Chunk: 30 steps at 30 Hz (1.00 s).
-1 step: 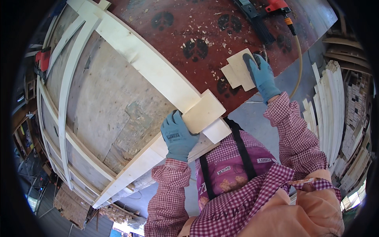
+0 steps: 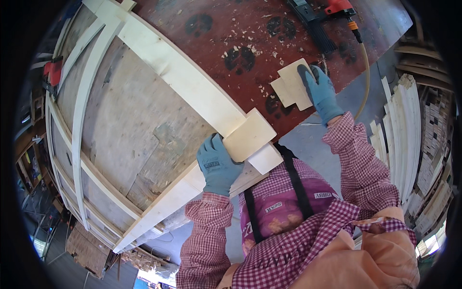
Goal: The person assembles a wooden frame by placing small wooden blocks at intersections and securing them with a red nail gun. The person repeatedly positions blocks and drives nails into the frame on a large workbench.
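Note:
My left hand (image 2: 216,166), in a blue work glove, is closed over the near corner of a pale wooden frame (image 2: 178,72). Its thumb side presses against a flat, squarish wooden plate (image 2: 250,135) lying across the corner joint. The tips of the left fingers are partly hidden. Farther right, my right hand (image 2: 321,94), gloved the same way, grips the right edge of a few overlapping thin wooden plates (image 2: 293,79). Those plates lie on the dark red board (image 2: 216,53), and the right palm is out of sight.
A black and red nail gun (image 2: 313,26) with a yellowish air hose (image 2: 368,72) lies at the far right of the board. Another red tool (image 2: 53,72) is at the far left. Wood shavings dot the board. Long wood strips (image 2: 404,125) are stacked at right.

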{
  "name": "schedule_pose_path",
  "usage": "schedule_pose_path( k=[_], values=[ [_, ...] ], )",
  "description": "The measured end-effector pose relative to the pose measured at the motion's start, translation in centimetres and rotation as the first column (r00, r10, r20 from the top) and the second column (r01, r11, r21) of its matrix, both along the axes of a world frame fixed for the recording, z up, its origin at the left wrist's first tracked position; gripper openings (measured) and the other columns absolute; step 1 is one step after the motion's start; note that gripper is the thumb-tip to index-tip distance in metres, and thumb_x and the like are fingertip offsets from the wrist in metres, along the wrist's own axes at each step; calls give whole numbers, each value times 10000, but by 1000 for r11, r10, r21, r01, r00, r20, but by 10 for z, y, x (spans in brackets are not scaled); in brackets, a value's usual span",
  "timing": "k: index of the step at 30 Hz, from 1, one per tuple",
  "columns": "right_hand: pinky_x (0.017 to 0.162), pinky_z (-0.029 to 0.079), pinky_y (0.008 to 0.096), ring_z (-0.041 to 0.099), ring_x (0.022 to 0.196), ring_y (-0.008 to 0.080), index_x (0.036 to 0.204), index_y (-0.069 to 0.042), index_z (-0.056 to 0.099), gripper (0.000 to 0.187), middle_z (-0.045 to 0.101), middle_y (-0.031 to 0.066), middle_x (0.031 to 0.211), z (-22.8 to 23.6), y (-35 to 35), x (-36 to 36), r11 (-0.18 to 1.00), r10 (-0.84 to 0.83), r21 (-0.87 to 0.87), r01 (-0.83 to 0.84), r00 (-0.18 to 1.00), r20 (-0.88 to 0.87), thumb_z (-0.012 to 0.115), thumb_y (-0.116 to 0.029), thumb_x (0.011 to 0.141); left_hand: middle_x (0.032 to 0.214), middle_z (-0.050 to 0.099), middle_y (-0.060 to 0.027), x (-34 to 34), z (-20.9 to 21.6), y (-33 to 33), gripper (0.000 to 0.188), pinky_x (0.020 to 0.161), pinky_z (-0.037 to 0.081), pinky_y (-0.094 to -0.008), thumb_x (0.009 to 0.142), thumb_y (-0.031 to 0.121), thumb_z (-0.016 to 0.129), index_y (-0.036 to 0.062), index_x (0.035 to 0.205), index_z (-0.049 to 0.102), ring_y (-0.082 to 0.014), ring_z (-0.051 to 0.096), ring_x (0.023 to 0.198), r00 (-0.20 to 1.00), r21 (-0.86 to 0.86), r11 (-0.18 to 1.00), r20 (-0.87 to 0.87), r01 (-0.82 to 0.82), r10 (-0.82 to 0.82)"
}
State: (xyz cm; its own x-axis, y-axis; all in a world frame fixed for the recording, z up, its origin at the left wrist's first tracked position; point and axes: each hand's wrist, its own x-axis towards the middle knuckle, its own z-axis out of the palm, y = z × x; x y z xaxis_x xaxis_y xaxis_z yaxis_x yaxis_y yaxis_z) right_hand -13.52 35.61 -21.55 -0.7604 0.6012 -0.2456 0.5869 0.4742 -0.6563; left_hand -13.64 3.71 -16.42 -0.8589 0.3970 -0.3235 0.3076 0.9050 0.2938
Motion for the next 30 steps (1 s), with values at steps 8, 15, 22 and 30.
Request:
schedule_pose_path(
  k=[8,15,22,30],
  values=[
    [793,484,396,626,932,330,1197,-79,535,471,643,173,1003,13,-4,-6,999,26,25,-29,993,119,553,-418,870,1117,476,-153,-5,5,2,770,905,356,-441,536,322,771,41,1171,439,-332,452,1062,998,-17,1000,65,-3,4],
    [895,429,436,543,1047,314,1265,-153,497,537,555,128,1137,74,19,-47,718,400,617,-322,917,13,647,-380,802,1123,465,-163,-6,9,3,732,900,342,-447,572,305,748,28,1172,431,-339,449,1036,999,26,1000,28,-17,16],
    [923,427,427,537,1096,368,1281,-21,467,642,564,223,1170,70,188,-190,801,295,587,-113,929,-224,683,-353,777,1129,481,-176,-4,8,1,699,903,339,-454,593,338,700,5,1157,456,-348,458,1035,999,115,992,4,-51,51],
    [895,459,447,557,1096,390,1311,-73,442,722,582,230,1167,-36,294,-242,846,132,491,-205,975,180,696,-363,700,1142,483,-149,-12,17,-4,641,966,317,-458,620,313,663,56,1178,480,-332,453,1067,998,105,994,61,-32,26]
  ],
)
